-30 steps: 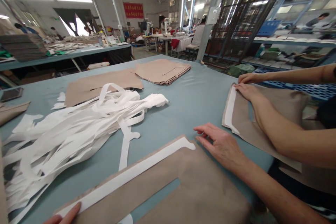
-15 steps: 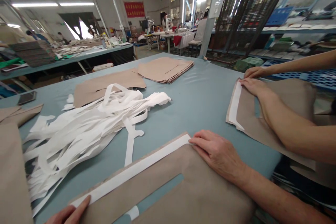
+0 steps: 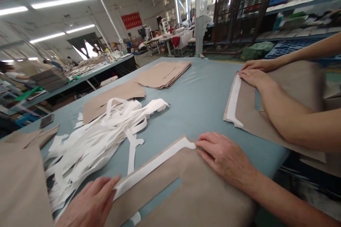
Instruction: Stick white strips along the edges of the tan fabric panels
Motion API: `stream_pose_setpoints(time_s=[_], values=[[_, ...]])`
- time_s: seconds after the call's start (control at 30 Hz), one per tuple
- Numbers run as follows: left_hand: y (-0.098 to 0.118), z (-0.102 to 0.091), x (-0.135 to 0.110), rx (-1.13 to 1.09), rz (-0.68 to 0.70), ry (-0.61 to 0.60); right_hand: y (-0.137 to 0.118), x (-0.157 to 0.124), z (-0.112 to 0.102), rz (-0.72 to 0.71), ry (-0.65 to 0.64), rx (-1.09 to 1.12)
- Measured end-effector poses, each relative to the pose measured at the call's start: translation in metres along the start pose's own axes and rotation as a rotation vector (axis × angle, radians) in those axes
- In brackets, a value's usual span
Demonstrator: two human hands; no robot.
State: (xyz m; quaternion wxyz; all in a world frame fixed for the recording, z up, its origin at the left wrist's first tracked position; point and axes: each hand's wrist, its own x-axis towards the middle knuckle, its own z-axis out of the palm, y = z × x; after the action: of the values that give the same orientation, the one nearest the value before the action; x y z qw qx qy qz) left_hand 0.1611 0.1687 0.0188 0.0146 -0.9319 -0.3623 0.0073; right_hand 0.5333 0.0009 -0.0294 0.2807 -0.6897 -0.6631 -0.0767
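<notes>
A brown fabric piece (image 3: pixel 213 191) with a long cut-out slot lies in front of me on the blue-topped table. Along its far edge runs a white strip (image 3: pixel 154 166) with a curved right end. My left hand (image 3: pixel 89 200) pinches the strip at its near left part, fingers together. At the curved end, my right hand (image 3: pixel 226 158) has its fingers closed on the fabric's edge; its thumb is hidden. Beyond my left hand is a tangled heap of loose white strips (image 3: pixel 98 142).
A co-worker's hands (image 3: pixel 253 72) hold a similar brown piece (image 3: pixel 290 85) at the right. Stacked brown pieces (image 3: pixel 165 72) lie towards the back of the table (image 3: pixel 202 103). More brown fabric (image 3: pixel 22 177) is at the left, near a dark phone (image 3: pixel 47 120).
My left hand has moved up and right along the strip. The strip's curved end, covered by my right fingers before, now shows. The view has tilted and shifted slightly.
</notes>
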Motion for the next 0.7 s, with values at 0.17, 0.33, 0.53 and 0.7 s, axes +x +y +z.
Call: stream_pose_setpoints(time_s=[0.17,0.33,0.53,0.7], values=[[0.110,-0.011,0.072,-0.066,0.234,0.108,0.000,-0.003,0.001,0.061,-0.020,-0.033],[0.163,0.007,0.110,-0.068,0.253,0.111,0.001,-0.001,0.003,0.083,-0.034,-0.051],[0.170,0.017,0.124,0.074,0.293,0.121,0.002,-0.002,0.005,0.086,-0.008,-0.047],[0.170,0.024,0.123,0.136,0.317,0.178,0.001,-0.002,0.005,0.083,0.006,-0.051]])
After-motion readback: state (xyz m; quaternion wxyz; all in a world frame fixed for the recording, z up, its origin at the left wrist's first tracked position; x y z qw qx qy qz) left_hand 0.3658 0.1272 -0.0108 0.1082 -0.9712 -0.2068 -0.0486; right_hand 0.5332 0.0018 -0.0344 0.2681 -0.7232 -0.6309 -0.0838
